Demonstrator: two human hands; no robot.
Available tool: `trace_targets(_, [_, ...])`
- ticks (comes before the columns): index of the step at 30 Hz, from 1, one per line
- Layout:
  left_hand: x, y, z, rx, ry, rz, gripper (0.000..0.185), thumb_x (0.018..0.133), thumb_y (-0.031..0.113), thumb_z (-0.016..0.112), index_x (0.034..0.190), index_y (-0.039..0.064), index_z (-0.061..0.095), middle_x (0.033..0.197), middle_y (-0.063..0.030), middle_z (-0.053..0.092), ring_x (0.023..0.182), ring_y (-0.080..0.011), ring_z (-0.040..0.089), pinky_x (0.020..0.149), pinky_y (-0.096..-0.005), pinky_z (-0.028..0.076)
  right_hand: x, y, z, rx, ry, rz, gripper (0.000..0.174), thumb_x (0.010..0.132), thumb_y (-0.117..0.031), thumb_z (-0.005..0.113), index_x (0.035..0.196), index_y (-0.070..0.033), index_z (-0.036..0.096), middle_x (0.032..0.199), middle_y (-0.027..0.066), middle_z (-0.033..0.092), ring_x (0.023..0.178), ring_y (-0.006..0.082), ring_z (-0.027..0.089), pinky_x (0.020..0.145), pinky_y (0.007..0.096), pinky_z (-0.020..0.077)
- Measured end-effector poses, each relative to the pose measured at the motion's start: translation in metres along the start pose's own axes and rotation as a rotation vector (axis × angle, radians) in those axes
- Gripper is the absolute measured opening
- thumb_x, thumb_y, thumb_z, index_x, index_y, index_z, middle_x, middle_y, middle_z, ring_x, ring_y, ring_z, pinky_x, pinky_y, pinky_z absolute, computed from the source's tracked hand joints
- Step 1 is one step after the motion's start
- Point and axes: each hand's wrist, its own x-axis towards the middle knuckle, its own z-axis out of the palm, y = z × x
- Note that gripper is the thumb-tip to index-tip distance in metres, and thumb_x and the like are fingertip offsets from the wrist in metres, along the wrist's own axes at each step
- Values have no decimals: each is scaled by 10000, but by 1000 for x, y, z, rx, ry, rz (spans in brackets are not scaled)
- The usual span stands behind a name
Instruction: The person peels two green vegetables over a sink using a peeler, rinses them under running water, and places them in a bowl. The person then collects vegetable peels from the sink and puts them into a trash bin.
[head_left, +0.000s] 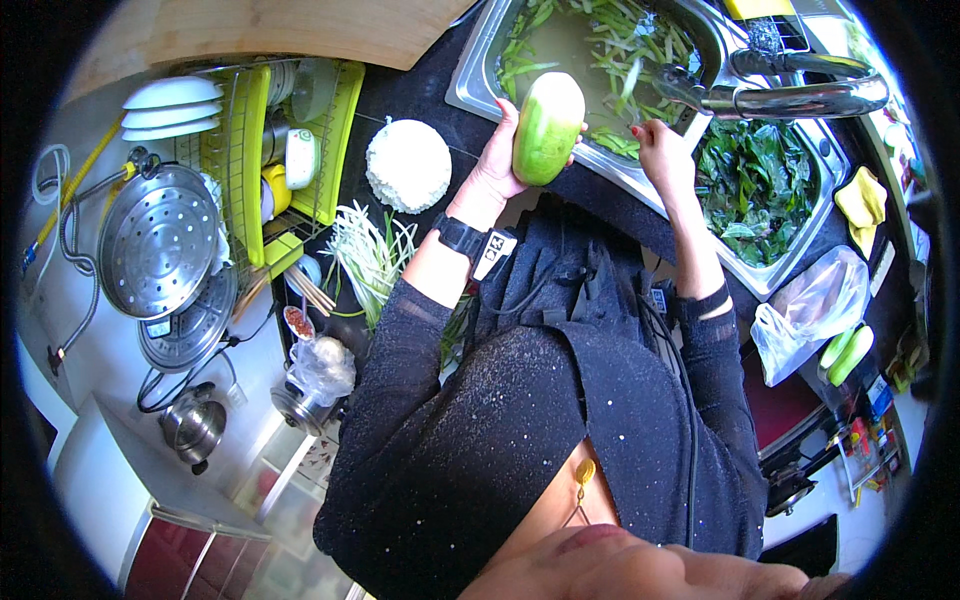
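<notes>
A large green gourd (550, 131), pale at its far end, is held up by my left hand (500, 154) at the near edge of the steel sink (480, 82). My right hand (664, 150) is raised at the same edge, its fingers curled together near the faucet; a small thin thing seems to stick out of them, too unclear to name. Behind both hands, pale green peel strips (637, 49) float in cloudy water in the sink's left basin. Dark leafy greens (757, 195) fill the right basin.
A steel faucet (795, 101) arches over the sink. Left of me are a white crumbly mound (409, 165), scallions (367, 255) and a green dish rack (259, 165). On the right lie a yellow cloth (862, 206), a plastic bag (814, 307) and light green vegetables (851, 356).
</notes>
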Motion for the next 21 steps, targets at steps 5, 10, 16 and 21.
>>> trace_targets(5, [7, -3, -3, -4, 51, 12, 897, 805, 778, 312, 1346, 74, 439, 1152, -171, 608, 908, -236, 653, 730, -361, 573, -10, -3, 10, 436, 39, -46, 256, 906, -290, 598, 961, -43, 637, 827, 183, 669, 795, 364, 651, 699, 429, 496])
trace_targets(10, [13, -5, -5, -22, 124, 8, 853, 856, 742, 241, 1333, 66, 448, 1157, -174, 603, 903, -252, 642, 735, -383, 572, -5, 7, 23, 137, 191, -124, 248, 932, -266, 579, 996, -28, 608, 728, 136, 634, 649, 240, 623, 620, 345, 485])
trace_targets(16, [16, -5, -10, -61, 224, 43, 732, 903, 677, 314, 1311, 87, 462, 1121, -133, 608, 929, -287, 640, 732, -409, 570, -4, 15, 18, 346, 170, -58, 241, 909, -277, 603, 985, -49, 616, 822, 160, 664, 769, 319, 658, 685, 392, 507])
trace_targets(21, [21, -9, -11, -72, 235, 63, 655, 937, 616, 355, 1324, 96, 455, 1155, -130, 603, 961, -290, 637, 793, -441, 555, -25, -11, 7, 619, 94, -210, 192, 891, -190, 629, 1008, -39, 623, 900, 156, 661, 792, 269, 660, 707, 350, 516])
